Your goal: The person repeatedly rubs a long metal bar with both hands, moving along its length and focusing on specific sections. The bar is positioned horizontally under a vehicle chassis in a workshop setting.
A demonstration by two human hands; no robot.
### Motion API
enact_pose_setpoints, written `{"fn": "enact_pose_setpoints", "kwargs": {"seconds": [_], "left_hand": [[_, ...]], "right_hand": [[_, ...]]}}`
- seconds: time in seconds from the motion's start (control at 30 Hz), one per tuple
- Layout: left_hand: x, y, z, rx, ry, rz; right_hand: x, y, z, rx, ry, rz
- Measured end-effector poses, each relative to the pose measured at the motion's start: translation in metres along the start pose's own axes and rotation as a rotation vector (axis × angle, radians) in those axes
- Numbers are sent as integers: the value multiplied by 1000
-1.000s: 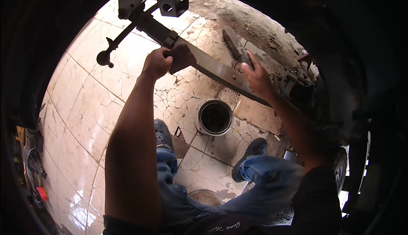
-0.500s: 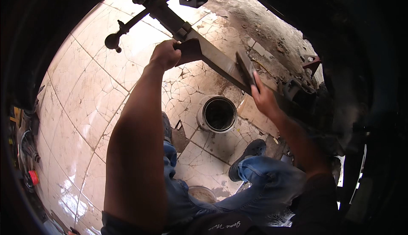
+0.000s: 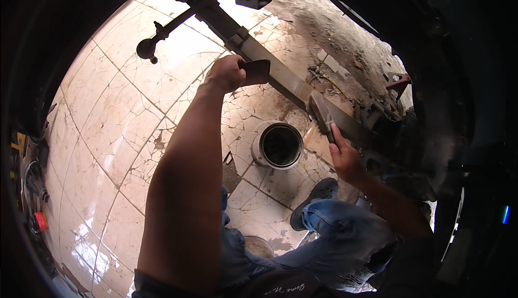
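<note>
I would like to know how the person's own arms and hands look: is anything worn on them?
The left hand and the right hand are bare, with no glove visible. The forearms are uncovered too; dark sleeves show higher up.

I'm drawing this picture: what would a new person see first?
Likely the long grey metal bar slanting across the middle. The left hand holds a bent dark-brown sheet by it; the right hand, farther right, holds a slim grey-brown brush. Below stands a round, pale open can.

The sheet is dark brown, the jeans blue — the tiles pale, crack-veined.
</note>
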State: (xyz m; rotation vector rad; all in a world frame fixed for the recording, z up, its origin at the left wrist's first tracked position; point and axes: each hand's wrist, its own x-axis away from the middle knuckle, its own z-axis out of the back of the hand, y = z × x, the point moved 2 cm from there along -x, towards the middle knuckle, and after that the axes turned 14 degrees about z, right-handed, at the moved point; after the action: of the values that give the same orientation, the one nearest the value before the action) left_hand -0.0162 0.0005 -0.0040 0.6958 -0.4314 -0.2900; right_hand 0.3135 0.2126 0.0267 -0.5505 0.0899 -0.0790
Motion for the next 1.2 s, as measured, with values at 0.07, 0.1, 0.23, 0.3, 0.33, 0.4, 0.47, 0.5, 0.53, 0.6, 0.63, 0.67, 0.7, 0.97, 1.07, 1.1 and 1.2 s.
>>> {"fn": "enact_pose_setpoints", "kwargs": {"seconds": [0.07,0.1,0.23,0.3,0.33,0.4,0.47,0.5,0.53,0.6,0.63,0.67,0.7,0.97,1.07,1.1,1.2], "left_hand": [[3,7,-2,-58,31,-29],[5,9,-3,-108,15,-39],[9,23,-3,-291,-33,-72],[12,18,2,-319,-58,-60],[12,16,4,-327,-48,-66],[12,13,1,-310,-27,-83],[13,15,0,-265,3,-98],[12,16,1,-261,-34,-74],[15,17,4,-268,-43,-63],[20,19,9,-285,-60,-41],[18,22,5,-282,-93,-49],[18,20,8,-289,-115,-43],[14,21,7,-291,-139,-46],[6,11,-1,-320,-45,-60],[9,17,1,-295,-35,-39],[7,16,-2,-299,-38,-39],[2,20,-9,-301,-57,-57]], "right_hand": [[-36,17,-12,57,29,28],[-65,20,-10,125,-16,-122],[-134,27,15,55,53,-328],[-136,-4,23,-26,108,-296],[-132,-10,24,-55,126,-277],[-90,-5,13,-51,129,-212],[-46,-3,-3,19,124,-115],[-31,-7,-10,9,61,-127],[-28,-10,-16,-44,7,-197],[-42,-9,-29,-38,-56,-266],[-61,1,-31,29,-52,-284],[-85,5,-32,84,-51,-287],[-108,7,-25,112,-69,-352],[-110,-10,9,-14,103,-195],[-54,-18,-5,-21,-26,-117],[-47,-18,-15,1,-93,-133],[-73,11,-39,96,-97,-173]]}}
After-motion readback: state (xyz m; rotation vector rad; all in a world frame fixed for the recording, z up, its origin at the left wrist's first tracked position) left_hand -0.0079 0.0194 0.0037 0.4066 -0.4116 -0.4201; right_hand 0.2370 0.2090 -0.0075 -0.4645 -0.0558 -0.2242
